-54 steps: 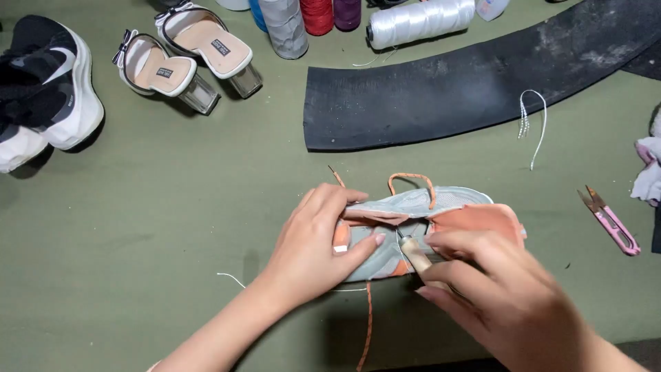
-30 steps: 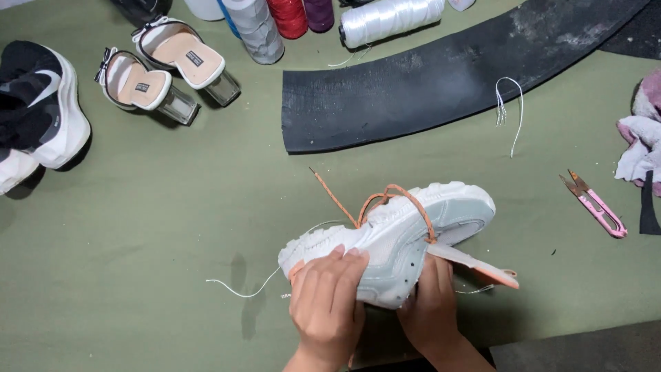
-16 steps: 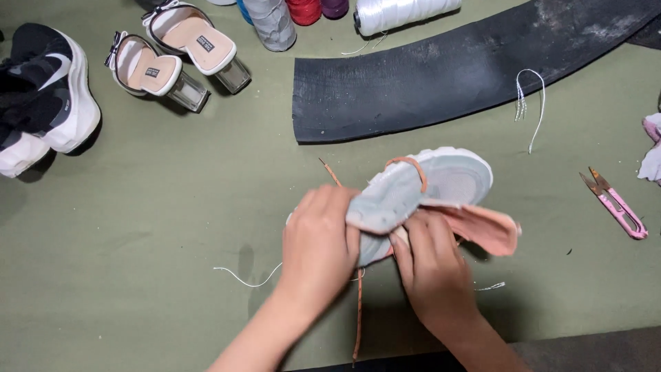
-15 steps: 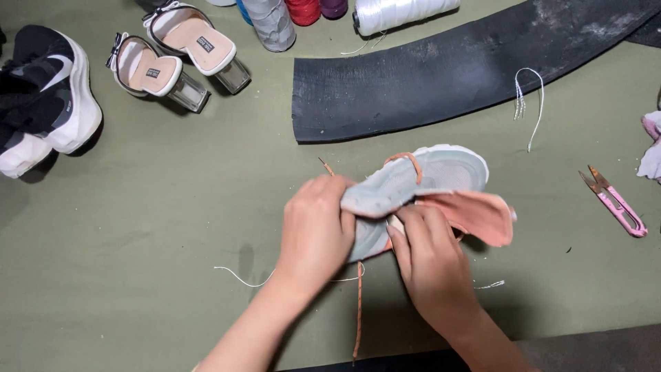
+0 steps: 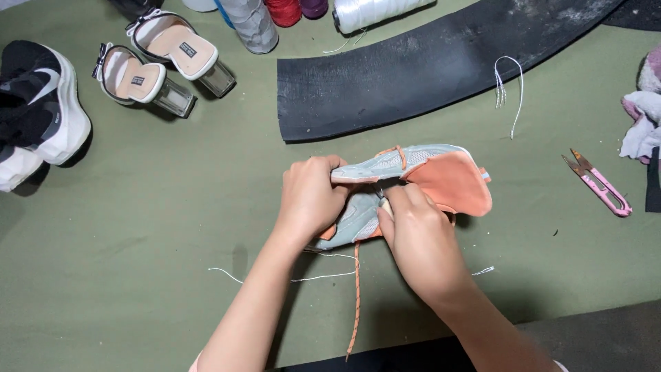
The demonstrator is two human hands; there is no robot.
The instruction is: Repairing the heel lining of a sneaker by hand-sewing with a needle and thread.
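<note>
A pale grey-green sneaker [image 5: 406, 162] with an orange lining and orange lace lies on its side in the middle of the green work surface. My left hand [image 5: 311, 196] grips its toe end from the left. My right hand [image 5: 413, 234] pinches the upper near the middle, fingertips pressed where a small metal point shows; I cannot tell whether it is a needle. An orange lace [image 5: 355, 296] hangs down toward me. A white thread [image 5: 275, 279] trails on the cloth under my left forearm.
A curved black rubber strip [image 5: 427, 69] lies beyond the sneaker. Pink thread snips [image 5: 597, 182] rest at right. Two clear-heeled sandals [image 5: 162, 65], a black-and-white sneaker [image 5: 38, 114], several thread spools [image 5: 275, 14] and a pink-white cloth [image 5: 644, 114] sit around the edges.
The sneaker has been turned from sole up onto its side, so the orange lining now faces up. Both hands shifted grip and stayed on it.
</note>
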